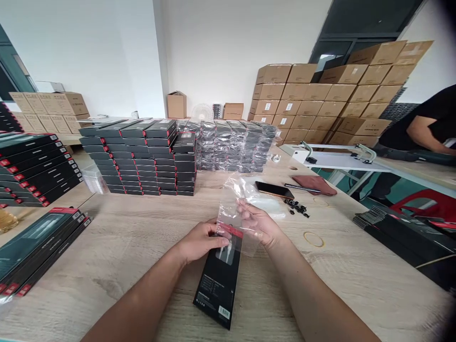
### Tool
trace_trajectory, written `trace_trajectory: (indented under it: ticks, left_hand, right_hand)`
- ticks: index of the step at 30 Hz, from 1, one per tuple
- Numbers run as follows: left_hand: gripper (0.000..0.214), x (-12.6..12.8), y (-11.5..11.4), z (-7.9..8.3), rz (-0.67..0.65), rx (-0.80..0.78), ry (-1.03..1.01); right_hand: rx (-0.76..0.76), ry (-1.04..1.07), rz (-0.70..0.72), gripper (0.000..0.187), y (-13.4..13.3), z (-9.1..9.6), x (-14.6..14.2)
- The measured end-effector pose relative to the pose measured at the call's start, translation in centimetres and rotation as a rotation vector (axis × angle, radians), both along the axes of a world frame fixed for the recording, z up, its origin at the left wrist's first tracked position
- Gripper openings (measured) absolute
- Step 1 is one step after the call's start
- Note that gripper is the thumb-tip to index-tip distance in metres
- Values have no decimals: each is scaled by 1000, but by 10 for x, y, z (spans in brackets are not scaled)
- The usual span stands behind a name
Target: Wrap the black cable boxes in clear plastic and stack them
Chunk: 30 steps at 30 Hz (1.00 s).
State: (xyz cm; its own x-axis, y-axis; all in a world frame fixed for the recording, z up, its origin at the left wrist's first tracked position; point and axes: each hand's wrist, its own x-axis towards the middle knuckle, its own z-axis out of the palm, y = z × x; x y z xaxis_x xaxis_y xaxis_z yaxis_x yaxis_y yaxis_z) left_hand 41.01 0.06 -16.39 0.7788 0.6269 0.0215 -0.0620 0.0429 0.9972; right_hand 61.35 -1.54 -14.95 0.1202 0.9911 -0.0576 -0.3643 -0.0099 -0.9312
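A flat black product box with a red top strip lies on the wooden table in front of me, its upper end entering a clear plastic bag. My left hand pinches the box's top edge near the red strip. My right hand grips the bag's side, fingers curled on the plastic and holding its mouth around the box.
Stacks of black boxes and wrapped ones stand behind. More boxes lie left and right. A phone, small black parts, a rubber band, a sealer, cartons and a seated person are to the right.
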Motion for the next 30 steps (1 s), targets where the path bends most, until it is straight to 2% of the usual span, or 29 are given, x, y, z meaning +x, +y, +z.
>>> trace_trajectory:
  ticks: [2, 4, 7, 9, 10, 12, 14, 16, 18, 23, 28, 30]
  left_hand:
    - [29, 1, 1, -5, 24, -39, 9]
    - [29, 2, 4, -9, 81, -64, -13]
    - [31, -1, 10, -11, 235, -118, -5]
    - [33, -3, 14, -11, 331, -154, 17]
    - [34, -4, 16, -10, 363, -159, 18]
    - [36, -6, 18, -10, 376, -140, -7]
    - [37, -7, 20, -10, 362, -111, -40]
    - [35, -7, 21, -12, 376, -102, -43]
    - [31, -7, 22, -14, 428, -99, -5]
    - [25, -9, 24, -15, 457, -51, 63]
    - [22, -9, 27, -20, 444, 44, 9]
    - [20, -8, 27, -21, 459, 62, 36]
  right_hand:
    - [-113, 86, -11, 14, 7, -11, 5]
    - [-132, 5, -140, 19, 13, -20, 11]
    - [-14, -384, -469, 28, 13, -23, 16]
    - [116, -718, -584, 30, 7, -15, 10]
    - [184, -866, -556, 29, 2, -9, 4]
    - [324, -1083, -374, 27, -8, 2, -12]
    - [434, -1228, -169, 21, -16, 9, -27]
    - [482, -1322, -78, 10, -18, 9, -35]
    - [451, -1339, -112, 11, -15, 5, -33]
    - [341, -1298, -336, 14, -10, -4, -29]
    - [402, -1528, -295, 23, -14, -10, -47]
    - [404, -1545, -302, 30, -14, -14, -48]
